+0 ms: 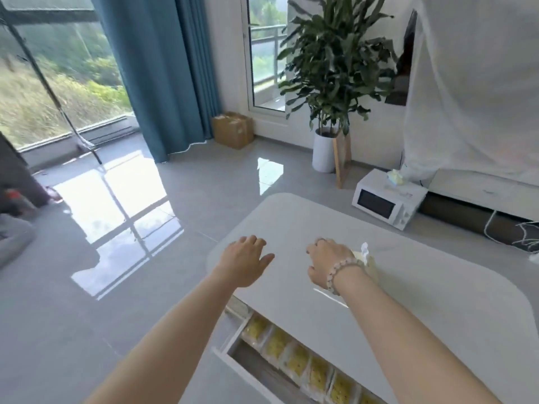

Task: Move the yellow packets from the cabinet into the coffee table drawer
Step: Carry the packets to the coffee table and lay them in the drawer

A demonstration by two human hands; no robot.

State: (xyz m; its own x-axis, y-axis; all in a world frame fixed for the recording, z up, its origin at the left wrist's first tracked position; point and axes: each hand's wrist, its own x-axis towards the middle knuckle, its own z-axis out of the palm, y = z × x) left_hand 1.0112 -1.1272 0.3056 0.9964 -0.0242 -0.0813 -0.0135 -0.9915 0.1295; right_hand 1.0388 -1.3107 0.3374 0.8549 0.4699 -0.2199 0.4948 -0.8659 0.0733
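Observation:
Several yellow packets [297, 360] lie in a row inside the open drawer [233, 365] of the white coffee table [437, 304], at the bottom of the view. Both of my hands hover over the tabletop, beyond the drawer. My left hand [245, 258] is palm down with relaxed, spread fingers and holds nothing. My right hand [326, 263], with a bead bracelet on the wrist, has its fingers loosely curled downward, and nothing shows in it. A pale yellow tissue pack [372, 265] sits on the table just behind my right wrist, partly hidden by it.
A white microwave [385, 199] stands on the floor beyond the table, beside a low white cabinet [481, 188] draped with white cloth. A potted plant [323, 153], a cardboard box [233, 129] and a blue curtain [163, 68] line the far wall. Glossy tiled floor lies to the left.

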